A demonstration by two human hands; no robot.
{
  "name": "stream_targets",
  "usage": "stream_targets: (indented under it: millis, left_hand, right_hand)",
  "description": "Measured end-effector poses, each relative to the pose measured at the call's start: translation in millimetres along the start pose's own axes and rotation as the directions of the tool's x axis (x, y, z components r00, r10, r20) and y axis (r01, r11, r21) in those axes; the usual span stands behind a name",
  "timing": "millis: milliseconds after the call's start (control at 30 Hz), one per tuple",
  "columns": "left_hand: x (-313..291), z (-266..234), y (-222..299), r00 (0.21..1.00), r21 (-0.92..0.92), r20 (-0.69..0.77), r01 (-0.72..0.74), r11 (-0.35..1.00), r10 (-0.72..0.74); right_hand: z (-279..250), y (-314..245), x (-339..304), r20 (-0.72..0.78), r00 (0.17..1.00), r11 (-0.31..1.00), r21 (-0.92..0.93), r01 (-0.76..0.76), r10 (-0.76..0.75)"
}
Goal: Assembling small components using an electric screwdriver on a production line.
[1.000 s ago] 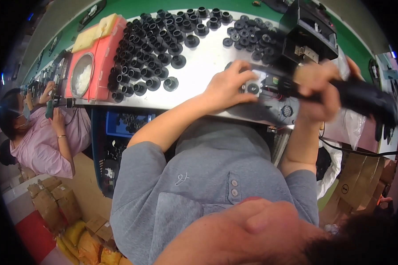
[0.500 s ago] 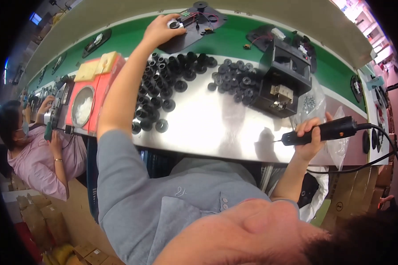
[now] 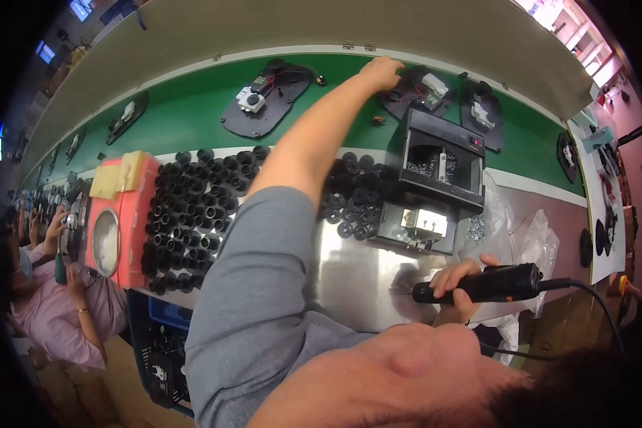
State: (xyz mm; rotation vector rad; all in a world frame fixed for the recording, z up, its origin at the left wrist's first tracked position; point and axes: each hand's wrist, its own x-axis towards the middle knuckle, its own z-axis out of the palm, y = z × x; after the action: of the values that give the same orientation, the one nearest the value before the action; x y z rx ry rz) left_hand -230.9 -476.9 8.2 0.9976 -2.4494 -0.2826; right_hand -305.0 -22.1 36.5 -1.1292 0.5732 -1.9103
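We judge the work to be partway along, with several pieces in much the same condition and plenty of parts lying loose. Our left hand reaches across the green bench top to the upper left corner of a dark flat plate with red wires; we cannot tell whether its fingers grip that edge or only touch it. This plate carries a white plastic block, and a small orange-and-black connector lies just off its lower edge. To the left of our forearm rests a dark rounded plate with a white bracket, its dark module and red wires in place; to the right lies a narrower dark plate, likewise with a white piece on it. Whether any of these is fully screwed down is too small to tell. Our right hand is closed around a black cylindrical corded screwdriver, whose bit points left above the shiny metal work surface, apart from every plate. Left unfitted, as far as we can see, are the many black flanged plastic tubes, the heap of black ring-shaped discs and the small silvery screws inside the black boxy dispenser.
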Motion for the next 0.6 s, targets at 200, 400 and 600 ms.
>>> stream_targets:
  millis: [200, 400, 600]
  left_hand:
    - [19, 43, 9, 0.984, -0.256, -0.127, 0.085, 0.963, -0.121]
    - [-15, -72, 12, 0.956, -0.158, -0.285, -0.112, 0.981, 0.063]
    - [-167, -239, 64, 0.982, -0.070, -0.190, -0.008, 0.998, -0.006]
  right_hand:
    - [8, -5, 1, -0.075, 0.994, 0.997, 0.041, -0.072, 0.075]
    - [1, -2, 0, -0.101, 0.993, 0.997, -0.040, -0.067, 0.063]
    - [-2, -4, 4, -0.102, 0.994, 0.999, -0.002, -0.043, 0.042]
